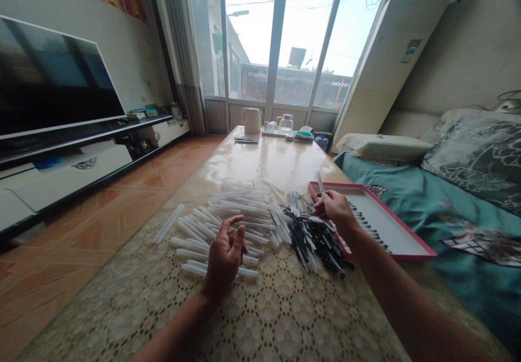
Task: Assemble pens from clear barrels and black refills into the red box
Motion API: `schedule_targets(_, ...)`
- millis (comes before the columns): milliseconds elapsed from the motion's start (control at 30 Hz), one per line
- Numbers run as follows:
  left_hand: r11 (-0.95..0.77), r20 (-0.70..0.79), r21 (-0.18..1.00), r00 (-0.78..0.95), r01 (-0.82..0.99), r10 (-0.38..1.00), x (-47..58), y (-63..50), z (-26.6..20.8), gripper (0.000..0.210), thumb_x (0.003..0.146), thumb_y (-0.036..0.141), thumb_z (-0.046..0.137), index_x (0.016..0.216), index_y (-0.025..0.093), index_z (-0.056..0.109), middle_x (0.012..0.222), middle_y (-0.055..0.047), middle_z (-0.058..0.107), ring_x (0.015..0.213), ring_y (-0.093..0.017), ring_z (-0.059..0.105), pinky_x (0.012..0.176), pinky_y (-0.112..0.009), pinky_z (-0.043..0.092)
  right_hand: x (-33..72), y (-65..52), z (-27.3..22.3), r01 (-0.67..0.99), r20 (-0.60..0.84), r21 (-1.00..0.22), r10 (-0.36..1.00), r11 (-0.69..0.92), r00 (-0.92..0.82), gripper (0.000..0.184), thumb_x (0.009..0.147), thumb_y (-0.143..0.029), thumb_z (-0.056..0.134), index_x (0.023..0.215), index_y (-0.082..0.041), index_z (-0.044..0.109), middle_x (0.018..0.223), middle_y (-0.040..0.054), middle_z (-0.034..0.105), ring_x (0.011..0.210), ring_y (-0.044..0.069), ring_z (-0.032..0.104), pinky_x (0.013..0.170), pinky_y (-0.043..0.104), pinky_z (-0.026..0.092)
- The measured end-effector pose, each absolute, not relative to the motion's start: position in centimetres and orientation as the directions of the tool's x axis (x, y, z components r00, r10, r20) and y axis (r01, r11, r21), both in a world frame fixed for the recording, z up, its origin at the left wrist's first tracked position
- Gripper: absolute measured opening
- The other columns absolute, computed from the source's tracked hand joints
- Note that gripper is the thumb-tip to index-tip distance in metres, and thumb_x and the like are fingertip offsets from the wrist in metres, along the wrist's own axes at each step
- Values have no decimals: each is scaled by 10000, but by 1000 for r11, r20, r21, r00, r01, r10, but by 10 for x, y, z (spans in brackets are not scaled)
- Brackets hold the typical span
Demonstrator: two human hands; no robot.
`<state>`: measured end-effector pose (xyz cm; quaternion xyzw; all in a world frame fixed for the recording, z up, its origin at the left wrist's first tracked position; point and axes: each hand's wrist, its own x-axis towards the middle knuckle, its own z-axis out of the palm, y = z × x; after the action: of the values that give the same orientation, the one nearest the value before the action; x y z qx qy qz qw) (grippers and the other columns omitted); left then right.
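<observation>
Tablecloth [260,318]: patterned, nearest; 12 o'clock = straight ahead twd the windows [252,36].
L hand [225,248]: approx 11 o'clock, over near part of the white tubes [244,204]; thumb & index tip apart, other fingers half-curled, nothing seen in grip.
White tubes: loose heap, 11 to 12 o'clock, mostly lying crosswise, a few off on their own at 10.
Dark pieces [323,237]: tangled heap, approx 1 o'clock, betw. white tubes & tray [411,256].
R hand [334,210]: 1 o'clock, at tray's L edge; thumb & fingers together, clamped on one clear tube.
Clear tube [319,182]: stuck up from R fingertips, nearly upright; lower end hidden by fingers.
Tray: pink rim, 1 to 2 o'clock; row of black-ended pens [366,225] along its L side, rest of visible floor bare.
Step at tray: judged as single-piece handling, R hand doing the work, L hand free.
Next move: seemed to call for a light, steady pinch & care not to knock the row.
Pitcher [251,120]: 12 o'clock, far table end, w/ glass jar [286,123] just R of it.
</observation>
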<state>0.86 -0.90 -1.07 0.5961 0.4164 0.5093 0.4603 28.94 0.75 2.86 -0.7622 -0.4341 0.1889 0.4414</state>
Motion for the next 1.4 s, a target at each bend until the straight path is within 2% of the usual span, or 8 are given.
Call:
schedule_targets(100, -235, 226, 971, 157, 45, 962, 8, -8, -12, 384, 852, 436, 479, 1135, 176, 498, 512, 68, 509, 365, -85, 400, 380, -186, 325, 325, 16, 25, 678, 140, -641, 814, -359, 564, 170, 825, -219, 482, 809, -153, 638, 743, 89, 667, 714, 192, 641, 608, 259, 460)
schedule_targets(233, -238, 228, 970, 155, 50, 961, 8, -8, -13, 366, 846, 427, 493, 1112, 175, 513, 515, 64, 508, 372, -88, 408, 381, -188, 329, 370, 23, 16, 811, 211, -336, 801, -478, 560, 169, 798, -201, 539, 848, -151, 692, 982, 167, 641, 1016, 312, 550, 800, 377, 414)
schedule_targets(400, -245, 232, 965, 139, 88, 963, 6, -6, -15, 362, 855, 410, 486, 1129, 174, 508, 523, 59, 513, 376, -84, 409, 383, -188, 332, 402, 39, -1, 878, 229, -63, 849, -474, 476, 254, 830, -153, 474, 976, -187, 680, 1033, 146, 619, 1044, 289, 520, 840, 396, 381)
schedule_targets(600, -221, 211, 972, 120, 76, 970, 5, -5, -15, 370, 848, 405, 501, 1141, 178, 510, 533, 57, 507, 386, -83, 406, 384, -187, 332, 415, 67, -17, 906, 194, 74, 897, -418, 398, 309, 871, -145, 387, 988, -185, 670, 1038, 148, 630, 1026, 272, 523, 823, 402, 374)
schedule_targets(933, -222, 209, 969, 122, 106, 970, 4, -6, -14, 349, 852, 407, 494, 1124, 189, 512, 530, 58, 515, 383, -85, 414, 381, -185, 332, 417, 69, -24, 947, 155, 20, 937, -319, 313, 367, 772, -78, 451, 976, -226, 718, 1069, 90, 674, 1021, 230, 577, 829, 321, 402)
schedule_targets(1133, -264, 260, 944, 46, 197, 964, 0, -2, -13, 272, 841, 387, 504, 1007, 186, 581, 531, 41, 525, 418, -101, 452, 413, -196, 354, 381, 46, -14, 957, 296, -107, 910, -269, 289, 379, 815, -74, 409, 1096, -134, 655, 1080, 140, 663, 990, 234, 601, 839, 319, 426)
schedule_targets(1333, -275, 273, 929, 45, 249, 961, -1, 1, -9, 166, 751, 333, 584, 806, 195, 659, 590, -13, 617, 475, -142, 521, 425, -217, 360, 281, -10, -2, 971, 360, -238, 930, 13, 76, 214, 871, -206, 462, 937, -206, 665, 943, 37, 678, 871, 160, 612, 792, 247, 442)
schedule_targets(1400, -283, 276, 923, 64, 259, 959, -1, 0, -7, 138, 733, 309, 590, 774, 201, 665, 594, -18, 626, 504, -155, 540, 440, -221, 364, 242, -35, -2, 893, 326, -394, 942, 216, -84, 165, 848, -190, 491, 868, -199, 655, 838, 29, 663, 787, 164, 606, 733, 266, 446)
